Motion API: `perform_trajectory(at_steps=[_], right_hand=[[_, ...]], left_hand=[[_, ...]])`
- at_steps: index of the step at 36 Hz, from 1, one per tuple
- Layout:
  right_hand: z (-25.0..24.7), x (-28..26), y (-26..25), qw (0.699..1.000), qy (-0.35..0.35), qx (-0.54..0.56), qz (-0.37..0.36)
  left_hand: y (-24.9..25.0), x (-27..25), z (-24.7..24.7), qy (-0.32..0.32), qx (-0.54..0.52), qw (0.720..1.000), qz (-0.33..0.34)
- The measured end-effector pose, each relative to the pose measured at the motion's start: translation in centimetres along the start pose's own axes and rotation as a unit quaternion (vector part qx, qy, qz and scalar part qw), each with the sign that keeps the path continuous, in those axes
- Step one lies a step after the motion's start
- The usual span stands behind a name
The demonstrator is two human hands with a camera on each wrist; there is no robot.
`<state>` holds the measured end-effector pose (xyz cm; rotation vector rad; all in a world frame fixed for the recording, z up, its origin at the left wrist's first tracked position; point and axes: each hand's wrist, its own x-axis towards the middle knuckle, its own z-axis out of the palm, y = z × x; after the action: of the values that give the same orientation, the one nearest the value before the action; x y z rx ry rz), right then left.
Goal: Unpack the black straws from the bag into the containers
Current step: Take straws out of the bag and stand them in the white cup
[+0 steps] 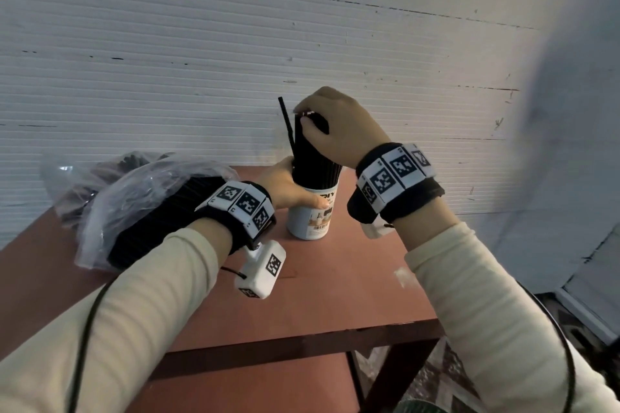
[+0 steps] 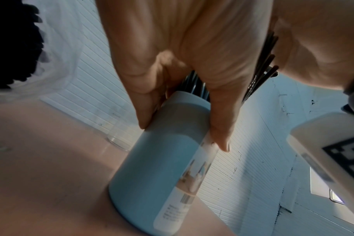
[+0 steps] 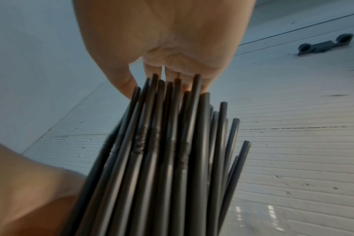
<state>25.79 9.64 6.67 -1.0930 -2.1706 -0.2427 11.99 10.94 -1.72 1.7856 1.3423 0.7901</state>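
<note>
On the table [image 1: 335, 295], the bag [image 1: 141, 198] is lying at the left, many straws inside. The left hand [image 1: 288, 188] is gripping the can [image 1: 312, 211] (upright, nearly full); the right hand [image 1: 335, 124] is pinching the straws [image 1: 312, 157] at their tops. Pushing crookedly risks tipping the can, spilling them.

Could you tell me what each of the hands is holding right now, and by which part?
The left hand grips the white container near its rim; the right hand holds the black straws by their top ends.

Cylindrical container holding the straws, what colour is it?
White cylindrical container with a printed label; head view shows it best.
</note>
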Motion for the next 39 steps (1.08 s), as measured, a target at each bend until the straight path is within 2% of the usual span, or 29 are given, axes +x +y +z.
perform_trajectory(at_steps=[2,4,9,13,18,23,27,30,33,37,39], right_hand=[[-0.1,-0.1,-0.1,0.999,0.035,0.006,-0.011],[-0.2,0.1,-0.3,0.999,0.032,0.011,-0.024],[-0.1,1.1,-1.1,0.996,-0.063,0.003,-0.067],[0.1,1.3,-1.3,0.993,-0.101,-0.057,-0.037],[0.3,-0.4,-0.5,0.999,-0.02,-0.04,0.01],[0.0,-1.5,-0.6,0.997,-0.021,-0.075,0.013],[-0.2,-1.5,-0.9,0.992,-0.06,-0.108,0.015],[-0.5,-1.6,-1.3,0.996,-0.028,-0.079,0.011],[-0.7,-1.9,-2.2,1.0,0.023,-0.017,0.014],[0.0,-2.5,-4.2,0.994,0.103,0.038,-0.005],[0.7,-2.9,-5.4,0.994,0.105,0.04,-0.013]], left_hand=[[0.0,0.0,0.1,-0.003,0.0,1.0,0.002],[-0.1,0.1,0.0,0.003,-0.006,1.0,-0.002],[0.4,-0.4,-0.1,-0.015,-0.003,1.0,0.007],[0.5,-0.6,-0.2,-0.007,0.0,1.0,0.007],[0.6,-0.8,0.0,0.008,0.009,1.0,-0.005],[0.8,-0.8,0.5,0.025,0.01,1.0,-0.011],[1.1,-1.3,0.8,0.034,0.013,0.999,-0.022],[1.0,-1.9,0.5,0.027,0.003,1.0,-0.011],[0.8,-3.2,-0.9,0.051,0.074,0.996,-0.015],[0.7,-6.1,-3.9,0.098,0.069,0.991,0.053],[0.7,-7.8,-5.8,0.144,0.081,0.983,0.077]])
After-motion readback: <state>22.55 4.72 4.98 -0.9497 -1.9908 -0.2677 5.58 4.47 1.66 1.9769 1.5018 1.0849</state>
